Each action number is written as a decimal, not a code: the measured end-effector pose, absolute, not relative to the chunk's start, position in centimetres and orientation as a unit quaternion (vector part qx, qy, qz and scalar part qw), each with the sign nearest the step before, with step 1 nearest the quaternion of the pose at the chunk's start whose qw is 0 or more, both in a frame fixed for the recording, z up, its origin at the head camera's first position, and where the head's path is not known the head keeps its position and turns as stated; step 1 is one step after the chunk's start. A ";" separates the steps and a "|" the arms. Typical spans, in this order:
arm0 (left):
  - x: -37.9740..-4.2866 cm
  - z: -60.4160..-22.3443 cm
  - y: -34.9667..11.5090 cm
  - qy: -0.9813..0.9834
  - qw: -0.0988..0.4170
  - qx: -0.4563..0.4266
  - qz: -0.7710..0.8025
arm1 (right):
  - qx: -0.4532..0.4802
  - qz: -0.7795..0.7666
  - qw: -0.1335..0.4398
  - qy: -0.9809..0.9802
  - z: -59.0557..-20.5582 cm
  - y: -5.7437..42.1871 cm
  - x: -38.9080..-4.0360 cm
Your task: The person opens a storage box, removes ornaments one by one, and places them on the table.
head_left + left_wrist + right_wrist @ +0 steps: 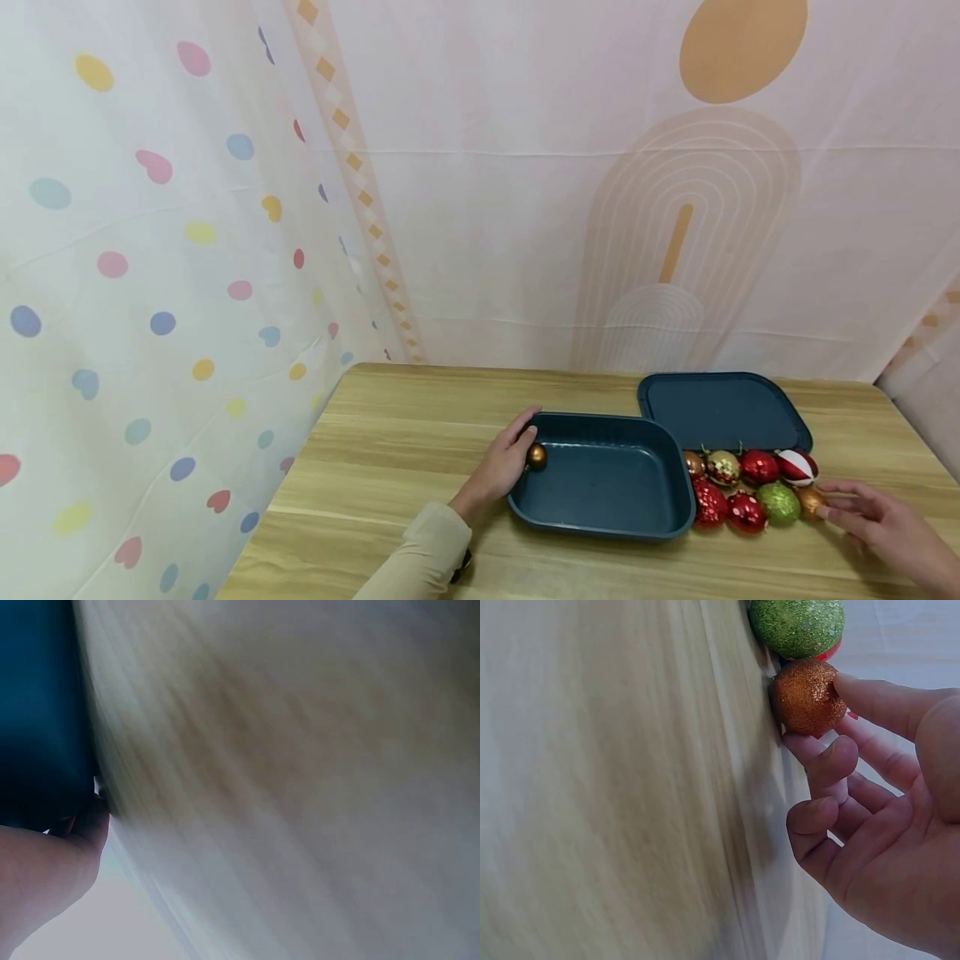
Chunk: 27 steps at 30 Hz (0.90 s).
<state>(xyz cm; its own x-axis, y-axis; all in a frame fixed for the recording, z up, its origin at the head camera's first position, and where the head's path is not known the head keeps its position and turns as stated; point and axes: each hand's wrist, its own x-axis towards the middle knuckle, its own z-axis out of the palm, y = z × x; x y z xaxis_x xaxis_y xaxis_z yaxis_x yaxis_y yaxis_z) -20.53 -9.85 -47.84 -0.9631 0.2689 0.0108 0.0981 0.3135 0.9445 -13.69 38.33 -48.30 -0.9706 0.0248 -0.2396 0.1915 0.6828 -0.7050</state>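
Observation:
A dark blue rectangular container [607, 492] sits on the table, and my left hand [504, 462] grips its left end with the thumb over the rim. A small bronze ball ornament [536, 456] lies inside, close to that thumb. In the left wrist view the container wall [41, 712] shows beside part of the hand [49, 862]. At the right, my right hand [873, 521] pinches an orange glitter ball ornament [808, 697] between thumb and fingers. That ball is at the right end of the front row, beside a green glitter ball [780, 503].
Two rows of Christmas balls stand right of the container, among them a red sequinned ball [709, 502], a gold ball [723, 467] and a red-and-white ball [797, 467]. Behind them lies a dark blue lid [723, 412]. Patterned curtains [480, 250] hang at the table's back and left.

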 end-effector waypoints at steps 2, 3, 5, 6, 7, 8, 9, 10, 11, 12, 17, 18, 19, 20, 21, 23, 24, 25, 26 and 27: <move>-20.6 -47.9 -9.8 0.807 0.075 0.113 0.574 | 0.058 -0.390 0.104 0.913 -48.3 38.3 -13.7; -20.6 -47.9 -9.8 0.807 0.075 0.113 0.574 | 0.056 -0.389 0.103 0.914 -48.3 38.3 -13.7; -20.7 -48.0 -9.8 0.810 0.076 0.111 0.571 | 0.054 -0.387 0.102 0.915 -48.3 38.4 -13.7; -20.8 -48.4 -9.9 0.811 0.075 0.111 0.569 | 0.052 -0.387 0.101 0.915 -48.3 38.4 -13.7; -21.0 -48.9 -9.9 0.811 0.073 0.112 0.569 | 0.048 -0.388 0.097 0.915 -48.4 38.5 -13.6; -21.0 -48.9 -9.9 0.811 0.074 0.112 0.569 | 0.047 -0.390 0.095 0.915 -48.4 38.6 -13.6; -21.0 -48.9 -9.9 0.812 0.075 0.111 0.568 | 0.045 -0.391 0.092 0.915 -48.4 38.7 -13.5; -21.0 -48.9 -9.9 0.813 0.076 0.110 0.567 | 0.040 -0.389 0.089 0.916 -48.3 38.8 -13.5; -20.9 -48.9 -9.9 0.813 0.074 0.111 0.567 | 0.038 -0.387 0.086 0.917 -48.3 38.9 -13.5; -20.9 -48.9 -9.9 0.812 0.075 0.112 0.567 | 0.036 -0.384 0.083 0.919 -48.1 39.0 -13.5; -21.0 -48.9 -10.0 0.811 0.073 0.114 0.569 | 0.042 -0.372 0.077 0.924 -46.4 38.4 -13.5; -21.0 -48.9 -10.0 0.811 0.074 0.113 0.569 | 0.040 -0.372 0.073 0.924 -45.9 38.0 -13.5; -21.0 -48.9 -10.0 0.810 0.072 0.114 0.570 | 0.035 -0.370 0.067 0.926 -45.4 37.5 -13.6; -21.0 -48.9 -10.0 0.810 0.071 0.114 0.570 | 0.030 -0.367 0.062 0.928 -44.9 37.0 -13.7; -21.0 -48.9 -10.0 0.810 0.070 0.114 0.570 | 0.025 -0.360 0.051 0.931 -44.4 36.3 -13.8; -21.0 -48.9 -10.1 0.811 0.070 0.113 0.570 | 0.004 -0.359 0.027 0.933 -43.7 34.9 -13.9; -21.0 -48.9 -10.0 0.812 0.071 0.112 0.569 | -0.008 -0.364 0.016 0.931 -43.3 34.1 -13.9; -21.0 -48.9 -10.0 0.812 0.072 0.113 0.569 | -0.021 -0.366 0.003 0.930 -43.1 33.4 -13.9; -21.0 -48.9 -10.0 0.813 0.073 0.111 0.567 | -0.034 -0.372 -0.007 0.928 -42.8 32.6 -13.9; -21.0 -48.9 -10.0 0.814 0.073 0.111 0.566 | -0.049 -0.378 -0.015 0.924 -42.7 31.9 -13.9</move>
